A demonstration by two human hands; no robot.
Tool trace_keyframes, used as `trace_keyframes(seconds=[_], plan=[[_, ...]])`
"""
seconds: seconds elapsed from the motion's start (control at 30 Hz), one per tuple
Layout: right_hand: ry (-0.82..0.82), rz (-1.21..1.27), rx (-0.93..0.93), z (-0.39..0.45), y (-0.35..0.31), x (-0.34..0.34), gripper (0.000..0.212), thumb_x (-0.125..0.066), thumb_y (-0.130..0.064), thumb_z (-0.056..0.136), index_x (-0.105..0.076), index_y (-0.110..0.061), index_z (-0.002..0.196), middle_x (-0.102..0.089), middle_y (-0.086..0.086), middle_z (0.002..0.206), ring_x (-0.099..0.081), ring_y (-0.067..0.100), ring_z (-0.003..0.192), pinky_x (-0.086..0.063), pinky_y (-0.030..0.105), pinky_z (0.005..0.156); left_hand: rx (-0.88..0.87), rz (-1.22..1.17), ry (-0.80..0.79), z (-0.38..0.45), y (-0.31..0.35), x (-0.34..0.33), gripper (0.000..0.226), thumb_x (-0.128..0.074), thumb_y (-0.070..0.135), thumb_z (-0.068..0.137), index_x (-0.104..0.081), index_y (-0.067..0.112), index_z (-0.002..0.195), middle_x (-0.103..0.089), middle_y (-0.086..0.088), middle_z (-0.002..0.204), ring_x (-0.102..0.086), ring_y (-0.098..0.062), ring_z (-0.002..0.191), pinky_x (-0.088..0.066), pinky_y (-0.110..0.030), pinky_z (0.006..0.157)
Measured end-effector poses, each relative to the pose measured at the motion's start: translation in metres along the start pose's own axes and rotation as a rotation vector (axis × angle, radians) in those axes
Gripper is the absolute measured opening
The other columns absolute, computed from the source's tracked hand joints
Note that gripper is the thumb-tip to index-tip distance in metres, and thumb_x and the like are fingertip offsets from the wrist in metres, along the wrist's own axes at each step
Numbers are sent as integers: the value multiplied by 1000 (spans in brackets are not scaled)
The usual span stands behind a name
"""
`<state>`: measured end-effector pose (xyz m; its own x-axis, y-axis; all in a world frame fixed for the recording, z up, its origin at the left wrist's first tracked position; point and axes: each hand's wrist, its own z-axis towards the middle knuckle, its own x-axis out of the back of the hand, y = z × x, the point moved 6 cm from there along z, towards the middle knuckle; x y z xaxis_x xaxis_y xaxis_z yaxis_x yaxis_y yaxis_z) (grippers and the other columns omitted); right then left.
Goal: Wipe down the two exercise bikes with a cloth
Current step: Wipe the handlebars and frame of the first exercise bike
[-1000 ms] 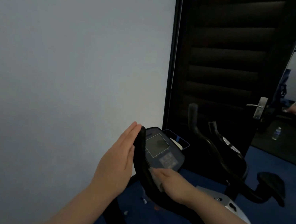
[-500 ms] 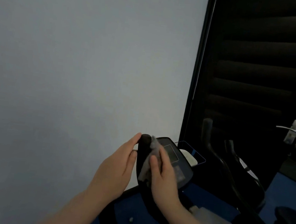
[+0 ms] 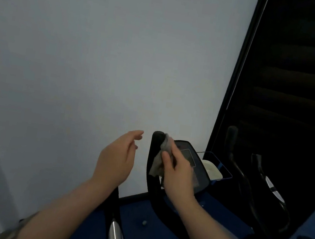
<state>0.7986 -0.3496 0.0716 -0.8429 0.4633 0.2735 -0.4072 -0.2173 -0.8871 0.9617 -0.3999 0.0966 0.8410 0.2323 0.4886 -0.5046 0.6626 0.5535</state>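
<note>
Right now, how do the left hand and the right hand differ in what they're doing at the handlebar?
The right hand grips the grey cloth and presses it against the black handlebar; the left hand holds nothing. The right hand's fingers curl round the cloth; the left hand's are relaxed, clear of the bar. Both are bare and raised on either side of the handlebar.

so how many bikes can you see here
2. The near bike is right in front, its handlebar being wiped with the cloth held by the right hand. The second bike stands further right by the dark door. More may be out of frame.
</note>
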Motion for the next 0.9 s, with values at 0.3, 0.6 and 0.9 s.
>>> trace_keyframes(seconds=[0.3, 0.6, 0.9], plan=[[-539, -149, -118, -49, 40, 37, 38, -54, -15, 99, -60, -39, 128, -68, -14, 117, -62, -2, 108, -48, 14, 93, -39, -148, 108, -50, 26, 11, 30, -46, 9, 95, -66, 24, 112, -63, 23, 108, -59, 5, 103, -41, -6, 87], [-378, -75, -64, -77, 52, 37, 30, -60, -26, 96, -61, -52, 112, -70, -13, 108, -64, 0, 101, -54, 26, 89, -159, 44, -81, -106, 34, -22, 33, -42, 17, 92, -68, 20, 113, -65, 12, 119, -56, 0, 112, -23, -31, 117], [-444, -32, -73, -84, 58, 52, 35, -60, -18, 96, -61, -42, 122, -67, -13, 118, -61, -1, 111, -46, 23, 102, -280, 227, -378, -115, 45, -36, 42, -38, 28, 95, -62, 26, 130, -53, 13, 141, -44, -7, 134, -23, -33, 116]])
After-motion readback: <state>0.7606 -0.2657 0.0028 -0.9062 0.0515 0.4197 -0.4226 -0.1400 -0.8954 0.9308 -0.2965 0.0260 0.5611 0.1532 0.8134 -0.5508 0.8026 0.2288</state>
